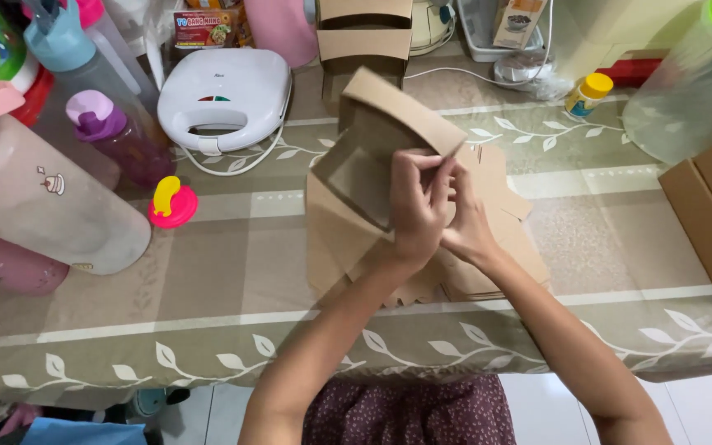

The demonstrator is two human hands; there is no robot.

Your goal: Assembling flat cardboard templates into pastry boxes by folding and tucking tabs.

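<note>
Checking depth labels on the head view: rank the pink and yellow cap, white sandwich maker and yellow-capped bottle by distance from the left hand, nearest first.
1. Yellow-capped bottle, to the upper right of the left hand.
2. White sandwich maker, upper left, too close to the bottle to rank firmly.
3. Pink and yellow cap, far left.

Between your fingers (432,177) you have a plain brown cardboard box (364,165), with flat brown cardboard pieces (496,247) under them, on a beige-and-olive tablecloth (224,280) printed with white leaves. Off to the left of your fingers sit a white sandwich maker (224,95), a purple bottle (117,136) and a pink-and-yellow lid (172,203), and beyond them to the right a yellow-capped bottle (588,94)
</note>
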